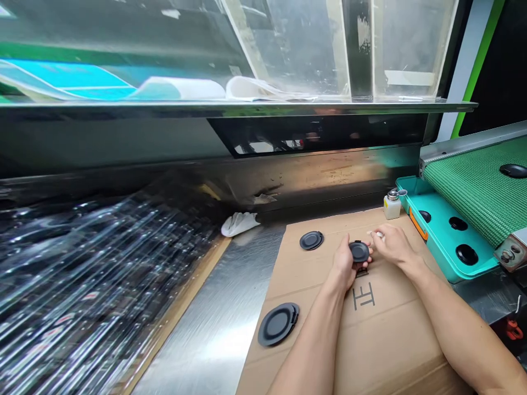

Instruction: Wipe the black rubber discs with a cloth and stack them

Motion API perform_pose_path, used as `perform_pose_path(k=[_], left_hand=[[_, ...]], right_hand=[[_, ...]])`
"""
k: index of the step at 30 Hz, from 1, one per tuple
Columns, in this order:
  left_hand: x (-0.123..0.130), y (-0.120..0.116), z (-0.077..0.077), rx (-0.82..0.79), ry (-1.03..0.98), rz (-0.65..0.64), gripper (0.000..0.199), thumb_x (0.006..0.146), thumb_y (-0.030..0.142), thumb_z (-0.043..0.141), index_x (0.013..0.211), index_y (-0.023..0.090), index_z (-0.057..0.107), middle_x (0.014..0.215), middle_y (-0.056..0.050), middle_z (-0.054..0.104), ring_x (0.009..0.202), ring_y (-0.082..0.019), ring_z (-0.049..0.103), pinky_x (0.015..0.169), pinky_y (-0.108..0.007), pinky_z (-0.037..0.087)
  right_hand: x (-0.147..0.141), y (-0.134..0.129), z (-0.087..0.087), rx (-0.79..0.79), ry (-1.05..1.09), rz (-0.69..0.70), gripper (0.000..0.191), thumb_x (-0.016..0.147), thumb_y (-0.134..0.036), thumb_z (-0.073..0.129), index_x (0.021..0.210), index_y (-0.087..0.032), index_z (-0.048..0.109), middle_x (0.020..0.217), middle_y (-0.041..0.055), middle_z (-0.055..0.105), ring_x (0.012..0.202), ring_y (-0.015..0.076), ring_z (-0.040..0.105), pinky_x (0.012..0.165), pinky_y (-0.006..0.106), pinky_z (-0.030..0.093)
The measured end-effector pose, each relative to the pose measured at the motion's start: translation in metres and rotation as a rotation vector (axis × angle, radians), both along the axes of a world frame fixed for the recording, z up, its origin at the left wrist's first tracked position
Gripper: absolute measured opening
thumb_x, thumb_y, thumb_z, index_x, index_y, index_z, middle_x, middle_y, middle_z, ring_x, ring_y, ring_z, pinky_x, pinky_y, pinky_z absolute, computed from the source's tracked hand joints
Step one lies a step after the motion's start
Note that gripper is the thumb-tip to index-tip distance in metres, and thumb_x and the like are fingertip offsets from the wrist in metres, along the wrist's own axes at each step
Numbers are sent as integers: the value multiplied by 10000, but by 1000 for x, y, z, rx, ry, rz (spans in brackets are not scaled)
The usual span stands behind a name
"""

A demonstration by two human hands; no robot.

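Note:
My left hand (345, 260) is closed around a round black plastic cap (359, 252), its flat face turned up. Close beside it, my right hand (393, 244) pinches a small white thing (379, 235), perhaps a swab or wad; its kind is mostly hidden by the fingers. Both hands are over a brown cardboard sheet (313, 285) with dark printed marks. One similar black cap (312, 240) lies on the cardboard beyond my left hand. Another black cap (279, 324) rests nearer me, left of my left forearm.
A small white pump bottle (392, 205) stands at the cardboard's far right corner. A teal bin (447, 258) with several black parts sits under the end of a green conveyor belt (481, 175). Clear plastic packaging (90, 285) covers the left side, and a white cloth (240, 224) lies behind.

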State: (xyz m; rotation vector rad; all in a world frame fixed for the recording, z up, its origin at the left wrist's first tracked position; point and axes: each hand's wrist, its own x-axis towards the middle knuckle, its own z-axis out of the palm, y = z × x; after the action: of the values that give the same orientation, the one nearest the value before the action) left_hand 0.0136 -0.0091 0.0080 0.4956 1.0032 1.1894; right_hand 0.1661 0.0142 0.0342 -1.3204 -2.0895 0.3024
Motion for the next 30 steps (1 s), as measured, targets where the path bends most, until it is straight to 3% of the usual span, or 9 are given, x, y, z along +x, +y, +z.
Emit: perform_pose_path(k=[3, 6, 9, 12, 14, 17, 22, 25, 30], left_hand=[[-10, 4, 0, -29, -218, -13, 571, 1004, 446, 254, 923, 49, 657, 695, -170, 684, 488, -175, 591, 392, -248, 405], [-8, 6, -3, -9, -360, 11, 493, 1009, 399, 290, 910, 75, 648, 765, -148, 698, 562, -178, 617, 449, -264, 453], [4, 4, -4, 41, -429, 26, 408, 1015, 340, 336, 925, 105, 657, 871, -119, 723, 780, -201, 687, 694, -309, 564], [13, 0, -4, 75, -468, 4, 395, 1016, 345, 356, 1029, 109, 672, 1013, -127, 731, 998, -235, 687, 944, -371, 533], [12, -2, -3, 67, -502, -19, 403, 1013, 364, 366, 1116, 112, 663, 1085, -136, 722, 1063, -252, 676, 1011, -407, 501], [9, -3, -3, 58, -526, -32, 404, 1011, 361, 370, 1165, 112, 649, 1107, -141, 715, 1108, -261, 665, 1052, -439, 473], [14, -5, -5, 84, -521, -47, 410, 1011, 376, 371, 1015, 112, 684, 1026, -140, 728, 1121, -274, 657, 1057, -454, 473], [14, -5, -6, 75, -510, -60, 403, 1000, 379, 399, 919, 106, 685, 1019, -159, 725, 1118, -286, 657, 1052, -450, 479], [3, -1, -7, 45, -486, 21, 377, 1012, 337, 385, 979, 101, 677, 1015, -155, 723, 1044, -250, 683, 1018, -431, 503]], right_hand=[[-3, -2, 0, 40, 164, -77, 208, 936, -285, 542, 925, -184, 723, 900, 57, 704, 829, 168, 633, 777, 258, 442], [-14, -8, -5, 29, 156, -30, 197, 923, -287, 562, 962, -215, 742, 920, 55, 686, 856, 173, 629, 800, 264, 455], [-29, -14, -15, 11, 75, -47, 198, 917, -249, 555, 998, -222, 733, 971, 64, 685, 916, 197, 620, 840, 291, 456], [-41, -16, -23, 61, 76, -63, 180, 921, -203, 526, 962, -192, 701, 987, 82, 679, 938, 207, 612, 853, 305, 452], [-43, -16, -26, 88, 114, 38, 157, 913, -173, 529, 929, -191, 684, 968, 71, 678, 926, 193, 614, 840, 289, 451], [-37, -14, -25, 56, 87, 178, 127, 874, -141, 566, 856, -204, 675, 915, 38, 675, 865, 170, 614, 784, 264, 448], [-28, -12, -22, 100, 64, 50, 143, 911, -190, 552, 871, -199, 690, 877, 45, 654, 825, 172, 591, 746, 270, 428], [-29, -13, -21, 78, 73, 167, 157, 916, -184, 555, 858, -199, 700, 858, 37, 653, 798, 158, 588, 732, 259, 424], [-22, -13, -18, 8, -79, 322, 108, 818, -139, 664, 822, -230, 722, 830, 6, 690, 810, 175, 595, 713, 266, 413]])
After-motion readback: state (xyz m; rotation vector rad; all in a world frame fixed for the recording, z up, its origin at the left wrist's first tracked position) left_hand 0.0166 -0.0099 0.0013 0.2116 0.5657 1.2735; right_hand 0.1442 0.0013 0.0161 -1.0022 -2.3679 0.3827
